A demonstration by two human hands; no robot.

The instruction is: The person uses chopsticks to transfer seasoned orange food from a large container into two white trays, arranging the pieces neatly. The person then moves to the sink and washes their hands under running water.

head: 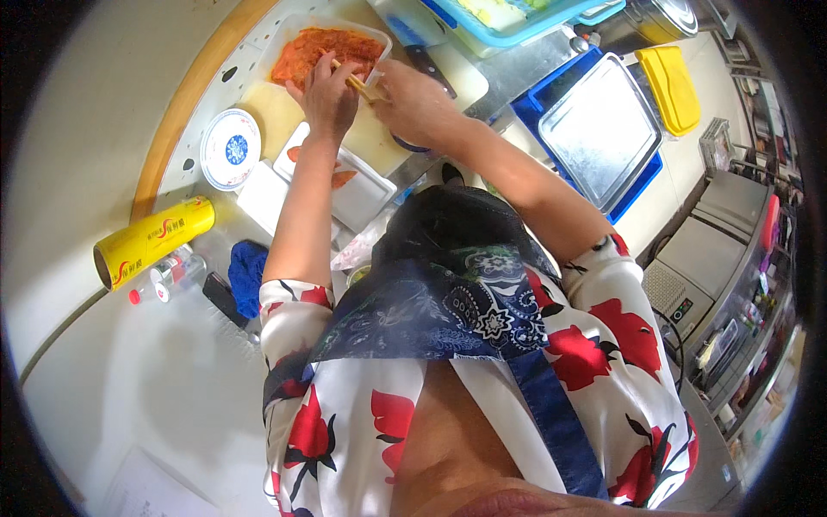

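A clear plastic container (386, 52) holds red, sauce-coated slices of what looks like marinated meat (294, 55). Over its near edge, my left hand (331, 97) has its fingers bent at the food and close to the tips of some thin wooden sticks (354, 80). Whether those fingers pinch a slice is hidden. From the right, my right hand (413, 103), slightly blurred, grips the sticks. Below my wrists, a white tray (365, 194) bears a few red slices (343, 178). Part of this tray is covered by my left forearm.
A patterned plate (216, 148) and a yellow film roll (155, 242) lie left, near a plastic bottle (177, 274) and blue cloth (247, 274). A dark-handled knife (429, 70) lies beyond my right hand. A metal tray (597, 136) rests on a blue crate (636, 187) at right.
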